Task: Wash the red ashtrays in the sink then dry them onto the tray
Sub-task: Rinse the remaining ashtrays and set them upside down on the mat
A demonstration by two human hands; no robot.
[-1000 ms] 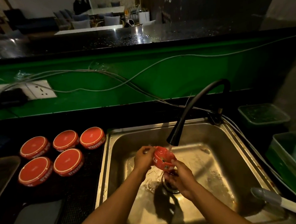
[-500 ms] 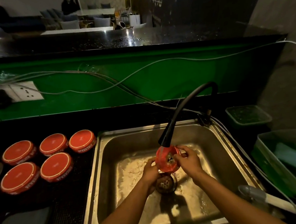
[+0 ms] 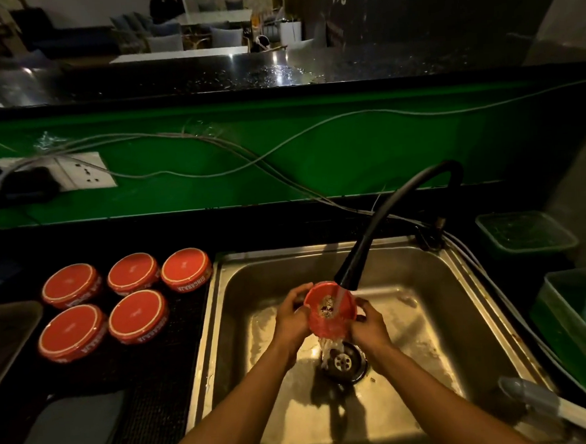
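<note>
Over the steel sink [image 3: 437, 302] I hold one red ashtray [image 3: 328, 317] tilted toward me, its hollow side showing dirt. My left hand [image 3: 292, 319] grips its left rim and my right hand [image 3: 370, 323] grips its right rim. Water from the black faucet [image 3: 368, 248] runs into the ashtray and spills down to the drain [image 3: 343, 363]. Several more red ashtrays [image 3: 136, 317] lie upside down on the dark mat left of the sink. A dark tray [image 3: 7, 339] shows at the far left edge.
Green bins [image 3: 579, 328] stand right of the sink, a smaller one [image 3: 525, 233] behind. A white-handled tool [image 3: 553, 408] lies at the sink's front right corner. Cables and a wall socket [image 3: 82, 171] run along the green backsplash.
The ashtray has turned from edge-on under the spout to facing me, with water now pouring into its hollow. Both hands shifted round its rim. The camera view swung slightly left.
</note>
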